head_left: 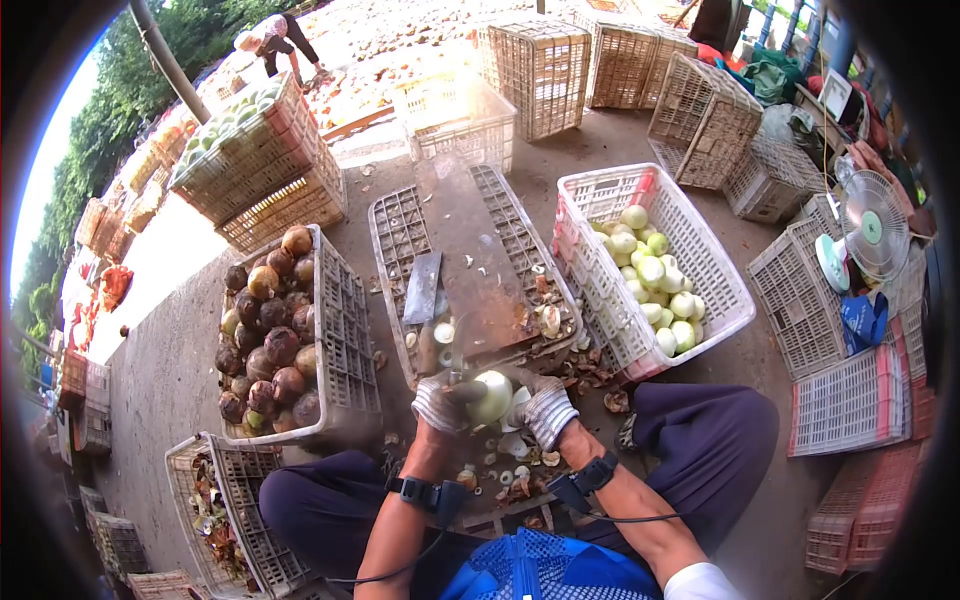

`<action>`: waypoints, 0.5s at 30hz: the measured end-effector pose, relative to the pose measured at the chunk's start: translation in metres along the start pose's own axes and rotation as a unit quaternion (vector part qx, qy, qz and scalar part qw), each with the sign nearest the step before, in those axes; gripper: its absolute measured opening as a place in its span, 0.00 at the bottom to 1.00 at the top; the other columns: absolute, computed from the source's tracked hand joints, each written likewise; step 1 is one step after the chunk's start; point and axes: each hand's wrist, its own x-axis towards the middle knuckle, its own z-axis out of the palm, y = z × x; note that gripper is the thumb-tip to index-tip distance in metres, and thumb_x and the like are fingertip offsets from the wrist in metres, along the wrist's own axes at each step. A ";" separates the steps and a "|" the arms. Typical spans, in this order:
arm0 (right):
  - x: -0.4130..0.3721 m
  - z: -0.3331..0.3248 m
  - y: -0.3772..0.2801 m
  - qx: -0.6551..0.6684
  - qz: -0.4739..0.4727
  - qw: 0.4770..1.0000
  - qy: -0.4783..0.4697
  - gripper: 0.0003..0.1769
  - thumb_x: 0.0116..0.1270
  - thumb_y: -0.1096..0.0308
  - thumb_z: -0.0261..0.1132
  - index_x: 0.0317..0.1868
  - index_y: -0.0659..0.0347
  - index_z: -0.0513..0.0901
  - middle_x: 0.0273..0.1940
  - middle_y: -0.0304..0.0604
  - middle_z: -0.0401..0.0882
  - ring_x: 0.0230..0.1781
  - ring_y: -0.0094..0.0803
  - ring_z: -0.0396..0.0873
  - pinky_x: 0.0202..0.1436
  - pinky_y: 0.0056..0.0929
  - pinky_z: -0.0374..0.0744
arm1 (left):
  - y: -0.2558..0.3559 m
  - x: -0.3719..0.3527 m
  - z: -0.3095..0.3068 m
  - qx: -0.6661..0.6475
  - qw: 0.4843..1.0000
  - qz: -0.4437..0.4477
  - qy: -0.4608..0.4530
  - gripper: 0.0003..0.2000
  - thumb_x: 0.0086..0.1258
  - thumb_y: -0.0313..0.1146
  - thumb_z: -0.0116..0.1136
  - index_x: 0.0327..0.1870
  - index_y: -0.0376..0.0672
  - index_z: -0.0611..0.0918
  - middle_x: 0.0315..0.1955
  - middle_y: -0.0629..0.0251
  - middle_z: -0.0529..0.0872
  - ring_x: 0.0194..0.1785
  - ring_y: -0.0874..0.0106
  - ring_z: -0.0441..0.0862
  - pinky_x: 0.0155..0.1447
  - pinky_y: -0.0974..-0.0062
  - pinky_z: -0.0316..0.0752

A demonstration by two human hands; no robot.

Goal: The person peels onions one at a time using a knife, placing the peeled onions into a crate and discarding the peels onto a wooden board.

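A pale, peeled onion [491,398] is held between my two hands, above the floor in front of my knees. My left hand [440,402], in a dirty white glove with darkened fingers, closes on the onion's left side. On the other side, my right hand [546,410], gloved alike, grips a loose white layer of onion peel [515,410]; its fingertips are partly hidden. Just beyond my hands, a long worn board [480,270] lies across an upturned crate [395,225]. A cleaver [422,288] rests along the board's left edge.
To the left stands a crate [345,330] of dark-skinned onions; to the right, a white crate [700,240] of peeled ones. A peel-filled crate [205,450] sits near my left knee. Peel scraps litter the floor. A fan [873,225] stands right. A person [275,45] bends over far left.
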 end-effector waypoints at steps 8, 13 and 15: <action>0.032 0.014 0.102 -0.066 -0.012 0.997 0.040 0.31 0.45 0.79 0.71 0.56 0.56 0.81 0.41 0.43 0.84 0.36 0.28 0.79 0.43 0.29 0.80 | 0.022 -0.011 0.026 0.044 0.996 -0.027 0.066 0.19 0.54 0.30 0.71 0.45 0.33 0.79 0.31 0.64 0.84 0.32 0.72 0.81 0.37 0.74 0.78; 0.031 0.011 0.087 -0.180 -0.025 0.983 0.033 0.31 0.46 0.76 0.73 0.56 0.56 0.81 0.41 0.44 0.84 0.38 0.28 0.79 0.44 0.28 0.79 | -0.015 0.011 0.001 0.340 0.932 0.112 0.060 0.28 0.48 0.28 0.76 0.51 0.34 0.76 0.33 0.62 0.85 0.34 0.75 0.81 0.37 0.75 0.78; 0.025 0.005 0.066 -0.154 -0.036 0.987 0.000 0.32 0.46 0.76 0.73 0.57 0.56 0.81 0.41 0.43 0.84 0.38 0.28 0.79 0.45 0.28 0.79 | -0.019 0.013 -0.009 0.372 0.918 0.123 0.053 0.27 0.49 0.28 0.75 0.51 0.34 0.76 0.33 0.62 0.86 0.34 0.76 0.81 0.36 0.75 0.78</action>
